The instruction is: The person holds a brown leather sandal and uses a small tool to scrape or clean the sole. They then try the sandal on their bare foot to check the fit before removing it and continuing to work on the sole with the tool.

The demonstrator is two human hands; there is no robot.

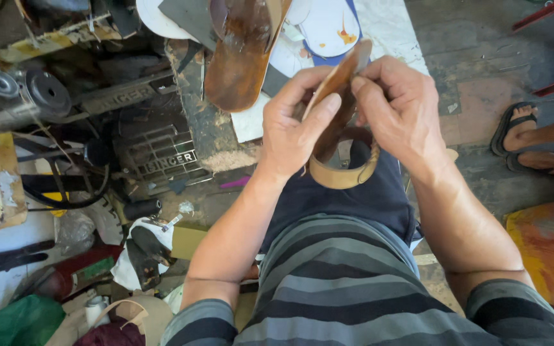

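Observation:
A tan leather strap (341,173) curls into a loop over my lap, and its upper end rises between my fingers. My left hand (293,125) grips the strap's upper part, thumb pressed along its face. My right hand (395,106) pinches the same upper end from the right, fingers closed on it. Both hands touch each other around the strap. A brown leather sandal sole (242,54) lies just beyond my left hand on the cluttered work surface.
An old black sewing machine (155,150) stands at the left among tools, belts and scraps. White paper patterns (328,25) lie behind the sole. Another person's sandalled feet (533,138) rest on the floor at the right. A yellow-red board (549,247) sits lower right.

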